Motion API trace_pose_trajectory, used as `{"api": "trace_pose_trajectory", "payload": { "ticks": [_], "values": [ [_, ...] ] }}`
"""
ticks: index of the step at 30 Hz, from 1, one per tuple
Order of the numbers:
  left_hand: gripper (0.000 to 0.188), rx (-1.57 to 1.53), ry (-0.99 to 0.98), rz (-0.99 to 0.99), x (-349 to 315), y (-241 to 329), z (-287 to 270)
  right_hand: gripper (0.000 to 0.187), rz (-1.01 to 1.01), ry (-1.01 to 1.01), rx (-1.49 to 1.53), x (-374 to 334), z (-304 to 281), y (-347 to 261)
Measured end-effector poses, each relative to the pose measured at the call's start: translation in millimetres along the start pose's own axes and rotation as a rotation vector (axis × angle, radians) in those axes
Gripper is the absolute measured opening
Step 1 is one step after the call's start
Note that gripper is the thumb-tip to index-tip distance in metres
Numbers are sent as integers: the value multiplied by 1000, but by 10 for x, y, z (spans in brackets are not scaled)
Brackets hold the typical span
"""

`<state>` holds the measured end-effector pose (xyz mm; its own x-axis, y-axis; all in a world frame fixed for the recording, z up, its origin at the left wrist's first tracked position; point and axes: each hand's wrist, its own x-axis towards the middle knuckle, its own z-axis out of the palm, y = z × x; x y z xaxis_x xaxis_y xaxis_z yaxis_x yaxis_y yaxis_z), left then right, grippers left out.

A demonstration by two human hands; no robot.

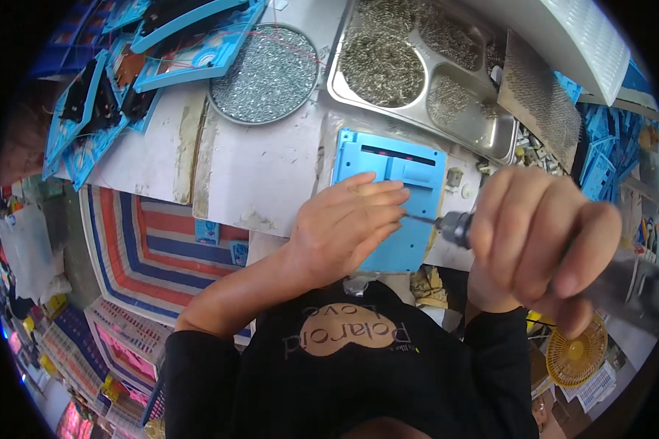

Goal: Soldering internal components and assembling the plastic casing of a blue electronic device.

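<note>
1. Grips a grey power driver [626,284] in the right hand [540,241], near right, fingers curled round its body.
2. Has a scuffed white worktable [260,172] ahead, stretching from left to right.
3. Has a red, white and blue striped sheet [161,256] at the left, just below the table, with small blue pieces lying on it.
4. Has a divided steel tray [417,115] on the far right of the table, bearing heaps of small metal parts.
5. Has a light-blue plastic panel [408,252] lying on the table, in the middle, on the near side of the tray, with a long slot toward its far end.
6. Has a round dish [250,121] on the far left of the tray, full of silvery pieces.
7. Lays the left hand [350,223] palm down over the panel, fingers extended and close together; cannot tell of any grip underneath.
8. Points the driver's thin bit [422,219] leftward over the panel, just beside the left fingertips; cannot tell of contact with the panel.
</note>
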<state>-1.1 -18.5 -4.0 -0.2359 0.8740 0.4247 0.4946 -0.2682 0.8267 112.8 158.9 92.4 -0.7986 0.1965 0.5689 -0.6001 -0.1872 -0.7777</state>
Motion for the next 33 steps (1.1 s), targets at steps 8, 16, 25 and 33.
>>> {"api": "trace_pose_trajectory", "payload": {
  "ticks": [8, 16, 25, 33],
  "values": [
    [23, 53, 43, -17, -75, 24, -117, 29, 7, 8, -24, 45, 248, 89],
    [17, 77, 62, -11, -180, 15, -252, 27, 58, 56, 25, 88, 342, 210],
    [21, 221, -64, -36, -174, -11, -396, 20, 75, 142, -153, 330, 72, 592],
    [30, 269, 33, 90, -317, -34, -208, 22, 83, 144, -166, 297, 71, 809]
  ]
}}
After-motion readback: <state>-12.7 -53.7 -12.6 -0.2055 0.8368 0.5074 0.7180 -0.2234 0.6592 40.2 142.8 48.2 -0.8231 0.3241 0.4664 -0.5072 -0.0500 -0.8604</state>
